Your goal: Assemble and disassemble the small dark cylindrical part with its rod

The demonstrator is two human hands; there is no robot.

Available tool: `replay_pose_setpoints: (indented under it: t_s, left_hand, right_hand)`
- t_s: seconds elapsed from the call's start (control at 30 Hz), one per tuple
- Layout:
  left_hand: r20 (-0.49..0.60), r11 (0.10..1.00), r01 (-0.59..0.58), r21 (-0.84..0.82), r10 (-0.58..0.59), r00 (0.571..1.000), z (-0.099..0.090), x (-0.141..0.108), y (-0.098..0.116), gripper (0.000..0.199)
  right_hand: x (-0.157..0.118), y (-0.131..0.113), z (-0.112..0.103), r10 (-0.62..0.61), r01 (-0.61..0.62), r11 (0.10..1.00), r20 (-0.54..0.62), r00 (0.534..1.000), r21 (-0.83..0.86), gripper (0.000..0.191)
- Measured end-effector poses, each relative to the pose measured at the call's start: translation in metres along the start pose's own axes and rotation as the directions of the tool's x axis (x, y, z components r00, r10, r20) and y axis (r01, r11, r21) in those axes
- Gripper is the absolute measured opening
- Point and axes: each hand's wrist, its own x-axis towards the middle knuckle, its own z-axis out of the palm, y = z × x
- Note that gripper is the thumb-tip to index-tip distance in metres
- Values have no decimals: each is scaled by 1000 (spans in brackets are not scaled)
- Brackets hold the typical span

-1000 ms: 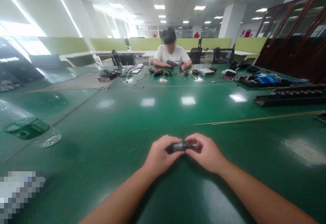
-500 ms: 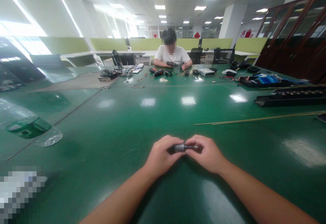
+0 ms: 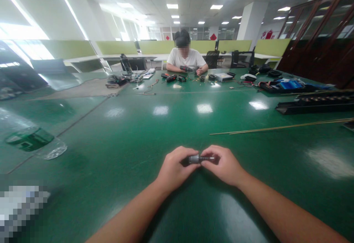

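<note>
Just above the green tabletop (image 3: 132,136), my two hands meet over a small grey cylindrical part with a thin dark shaft (image 3: 194,159). My left hand (image 3: 174,169) is closed on the thick grey body, thumb below and fingers above. At the joint between body and shaft are the thumb and fingertips of my right hand (image 3: 225,167), curled around the part. The shaft points right, into the hollow of the right hand. Its exact kind cannot be made out.
A clear bottle (image 3: 33,139) with a green label lies at the left. Thin brass-coloured rods (image 3: 265,128) and a black channel (image 3: 315,104) are on the right. Across the table sits a person (image 3: 185,56) with a power drill (image 3: 186,68), tools and parts around them.
The view has shifted very slightly. Both hands keep the same hold on the grey part, with hardly any visible movement.
</note>
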Motion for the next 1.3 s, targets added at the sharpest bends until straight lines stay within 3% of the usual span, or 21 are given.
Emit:
replay_pose_setpoints:
  t_s: [1.3]
  left_hand:
    - [-37, 1000, 26, 4, -26, 999, -3, -1, 1, 26]
  right_hand:
    - [-1, -3, -3, 86, -86, 996, -21, 996, -19, 11]
